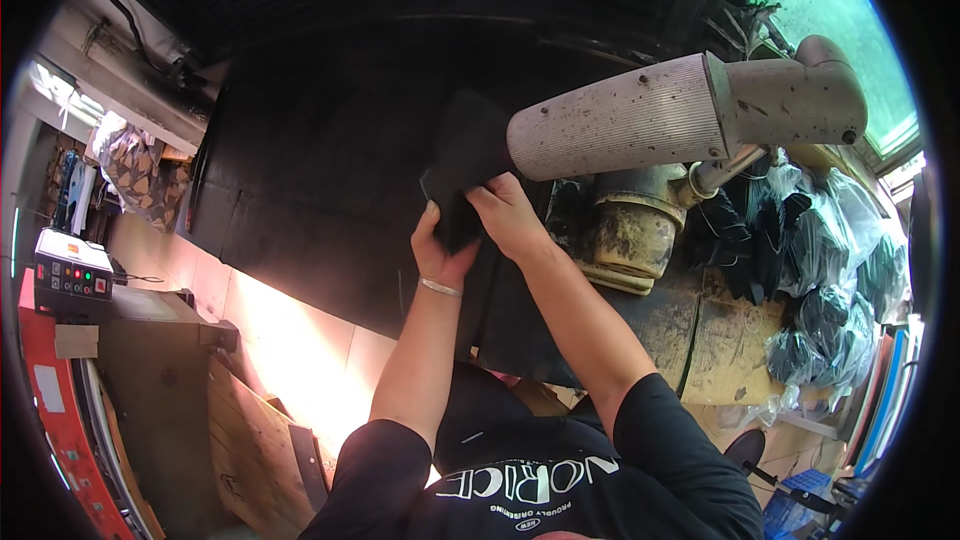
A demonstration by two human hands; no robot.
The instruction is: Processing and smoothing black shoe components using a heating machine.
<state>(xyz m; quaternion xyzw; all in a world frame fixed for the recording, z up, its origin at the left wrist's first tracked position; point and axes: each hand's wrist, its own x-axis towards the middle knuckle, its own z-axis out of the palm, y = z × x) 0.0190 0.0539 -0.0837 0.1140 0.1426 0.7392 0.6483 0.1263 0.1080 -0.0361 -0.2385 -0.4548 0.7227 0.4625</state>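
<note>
From my remote seat I see both hands meeting just above the centre of the view. The left hand [437, 252] sits at about 7 o'clock from the dark fabric piece [466, 155], its fingers curled around the lower edge of that cloth, a thin bracelet [440, 287] on the wrist below it. The right hand [510, 215] lies just beside it at 3 o'clock, fingers clenched on the same fabric, pinching it from the right side. The black cloth stands up between the two hands and reaches toward 12 o'clock, where its upper part touches the open end of a ribbed grey cylinder [620, 120]. That cylinder runs toward 2 o'clock and joins a dusty grey elbow pipe [800, 100]. Below the cylinder, at 4 o'clock from the hands, sits a grimy yellowish machine base [625, 230]. Further toward 3 o'clock lie clear plastic bags of black pieces [830, 270]. Behind the hands a large black sheet [320, 160] covers the work surface from 9 to 12 o'clock. Far out at 9 o'clock stands a control box with coloured buttons [72, 275]. I cannot tell whether the cloth is slipped over the cylinder's end or only resting against it
</note>
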